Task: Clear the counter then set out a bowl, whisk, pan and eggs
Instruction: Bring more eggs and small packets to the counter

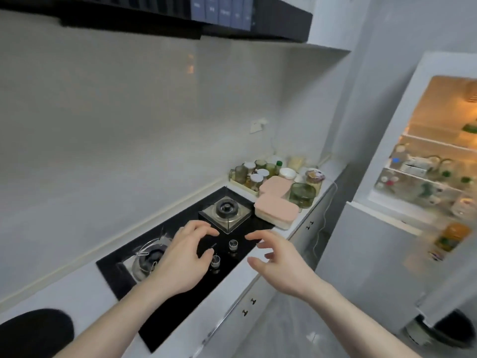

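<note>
My left hand (180,257) hovers over the black gas hob (178,288), fingers loosely spread and holding nothing. My right hand (278,262) hangs beside it over the hob's front edge, fingers relaxed and empty. Past the hob, two pink lidded boxes (275,209) and a green glass bowl (302,195) stand on the white counter (77,288). The fridge (426,177) at the right stands with its door open, its shelves lit and full; the view is too blurred to make out eggs. I see no whisk. A dark round shape (33,332) at the bottom left may be a pan.
A tray of several jars and bottles (255,174) sits in the counter's far corner below a wall socket (256,125). Two burners (227,209) and two knobs (233,244) lie on the hob. A black range hood (180,19) hangs overhead. Cabinet drawers (247,308) run below.
</note>
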`<action>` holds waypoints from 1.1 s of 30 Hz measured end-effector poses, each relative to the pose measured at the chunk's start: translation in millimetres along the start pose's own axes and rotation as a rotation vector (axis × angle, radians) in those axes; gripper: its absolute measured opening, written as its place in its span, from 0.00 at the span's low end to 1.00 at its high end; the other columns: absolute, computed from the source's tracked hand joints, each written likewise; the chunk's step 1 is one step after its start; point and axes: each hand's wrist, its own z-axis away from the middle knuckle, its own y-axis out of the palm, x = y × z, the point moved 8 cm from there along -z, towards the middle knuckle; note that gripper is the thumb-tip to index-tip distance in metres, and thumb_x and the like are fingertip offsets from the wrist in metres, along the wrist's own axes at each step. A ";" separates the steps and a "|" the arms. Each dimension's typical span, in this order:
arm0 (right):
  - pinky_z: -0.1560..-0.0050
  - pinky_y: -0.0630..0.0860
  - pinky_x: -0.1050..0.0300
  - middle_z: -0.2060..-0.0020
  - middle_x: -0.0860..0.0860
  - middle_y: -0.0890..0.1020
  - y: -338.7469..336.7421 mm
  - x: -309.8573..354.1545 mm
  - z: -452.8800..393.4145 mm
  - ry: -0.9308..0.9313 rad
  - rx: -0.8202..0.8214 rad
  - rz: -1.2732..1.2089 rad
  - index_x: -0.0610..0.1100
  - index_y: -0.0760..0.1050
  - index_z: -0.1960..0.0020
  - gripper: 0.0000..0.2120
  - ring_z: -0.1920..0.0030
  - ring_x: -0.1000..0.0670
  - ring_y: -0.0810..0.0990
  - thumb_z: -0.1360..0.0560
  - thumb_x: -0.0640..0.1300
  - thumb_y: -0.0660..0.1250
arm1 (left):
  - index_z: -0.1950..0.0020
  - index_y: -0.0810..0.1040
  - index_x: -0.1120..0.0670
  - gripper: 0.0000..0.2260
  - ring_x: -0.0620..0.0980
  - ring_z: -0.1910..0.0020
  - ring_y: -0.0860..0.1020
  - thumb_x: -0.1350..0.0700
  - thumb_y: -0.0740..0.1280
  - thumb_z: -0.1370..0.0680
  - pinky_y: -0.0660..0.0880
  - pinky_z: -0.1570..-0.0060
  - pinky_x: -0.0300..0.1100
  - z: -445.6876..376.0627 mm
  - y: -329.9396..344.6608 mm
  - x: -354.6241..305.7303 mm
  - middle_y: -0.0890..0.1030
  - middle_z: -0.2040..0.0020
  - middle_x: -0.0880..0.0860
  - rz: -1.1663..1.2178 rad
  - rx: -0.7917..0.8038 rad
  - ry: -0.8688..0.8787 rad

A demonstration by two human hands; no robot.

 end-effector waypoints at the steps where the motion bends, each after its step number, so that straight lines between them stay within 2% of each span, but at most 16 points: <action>1: 0.39 0.76 0.63 0.36 0.65 0.73 -15.3 -4.7 -0.8 0.015 -0.034 -0.001 0.61 0.74 0.34 0.19 0.38 0.62 0.75 0.23 0.49 0.70 | 0.37 0.75 0.38 0.15 0.37 0.34 0.66 0.53 0.68 0.21 0.70 0.35 0.41 -14.0 3.6 -11.5 0.67 0.36 0.32 0.002 0.016 0.042; 5: 0.39 0.76 0.62 0.38 0.66 0.75 -75.6 -31.9 1.7 0.074 -0.213 -0.020 0.61 0.75 0.35 0.18 0.39 0.63 0.76 0.23 0.49 0.71 | 0.34 0.74 0.40 0.15 0.35 0.33 0.66 0.53 0.66 0.20 0.64 0.36 0.35 -67.1 28.5 -64.5 0.67 0.35 0.33 0.008 0.130 0.195; 9: 0.44 0.72 0.70 0.41 0.65 0.75 -126.2 -62.7 16.9 0.145 -0.348 -0.011 0.60 0.76 0.37 0.18 0.41 0.63 0.77 0.24 0.47 0.72 | 0.35 0.74 0.40 0.14 0.32 0.34 0.65 0.52 0.66 0.20 0.62 0.39 0.31 -104.4 64.2 -118.2 0.67 0.36 0.32 0.029 0.218 0.335; 12: 0.43 0.75 0.66 0.41 0.63 0.76 -169.2 -93.5 34.0 0.197 -0.453 0.011 0.59 0.77 0.37 0.18 0.41 0.62 0.77 0.24 0.47 0.73 | 0.38 0.74 0.39 0.14 0.28 0.35 0.63 0.54 0.67 0.21 0.61 0.41 0.25 -134.5 100.0 -165.3 0.67 0.37 0.32 0.061 0.275 0.430; 15: 0.44 0.75 0.68 0.40 0.63 0.76 -207.0 -122.6 50.1 0.244 -0.526 0.030 0.57 0.77 0.36 0.18 0.41 0.62 0.77 0.24 0.46 0.73 | 0.39 0.75 0.39 0.13 0.35 0.34 0.67 0.53 0.67 0.21 0.63 0.38 0.34 -158.8 135.2 -206.4 0.69 0.37 0.33 0.079 0.307 0.495; 18: 0.46 0.74 0.71 0.40 0.66 0.75 -244.8 -154.8 63.0 0.288 -0.574 0.024 0.59 0.77 0.36 0.18 0.41 0.64 0.76 0.24 0.47 0.72 | 0.38 0.75 0.38 0.13 0.35 0.34 0.67 0.52 0.68 0.21 0.63 0.41 0.30 -180.4 172.2 -248.8 0.69 0.36 0.34 0.087 0.340 0.545; 21: 0.44 0.75 0.67 0.40 0.67 0.75 -287.0 -192.2 68.9 0.319 -0.626 0.000 0.60 0.77 0.37 0.18 0.41 0.65 0.75 0.24 0.47 0.72 | 0.38 0.75 0.39 0.14 0.36 0.33 0.67 0.52 0.68 0.21 0.65 0.36 0.34 -203.6 209.3 -287.3 0.69 0.37 0.33 0.132 0.378 0.579; 26: 0.41 0.76 0.63 0.39 0.64 0.76 -342.4 -245.0 65.7 0.378 -0.659 -0.017 0.58 0.76 0.36 0.18 0.40 0.63 0.76 0.24 0.46 0.72 | 0.38 0.76 0.41 0.14 0.33 0.35 0.69 0.53 0.69 0.22 0.62 0.39 0.28 -240.1 259.4 -328.0 0.70 0.37 0.35 0.147 0.388 0.590; 29: 0.44 0.75 0.64 0.38 0.63 0.76 -366.6 -272.8 64.5 0.406 -0.656 -0.004 0.58 0.76 0.36 0.18 0.40 0.62 0.76 0.24 0.47 0.72 | 0.39 0.76 0.40 0.14 0.35 0.37 0.71 0.53 0.69 0.22 0.64 0.42 0.25 -258.4 285.6 -342.1 0.70 0.37 0.35 0.143 0.409 0.589; 33: 0.47 0.72 0.68 0.38 0.62 0.77 -399.1 -310.9 67.4 0.445 -0.685 -0.004 0.60 0.76 0.38 0.19 0.41 0.63 0.77 0.25 0.46 0.73 | 0.39 0.75 0.39 0.14 0.38 0.35 0.71 0.52 0.69 0.23 0.69 0.36 0.39 -284.7 318.1 -366.5 0.70 0.37 0.36 0.153 0.427 0.613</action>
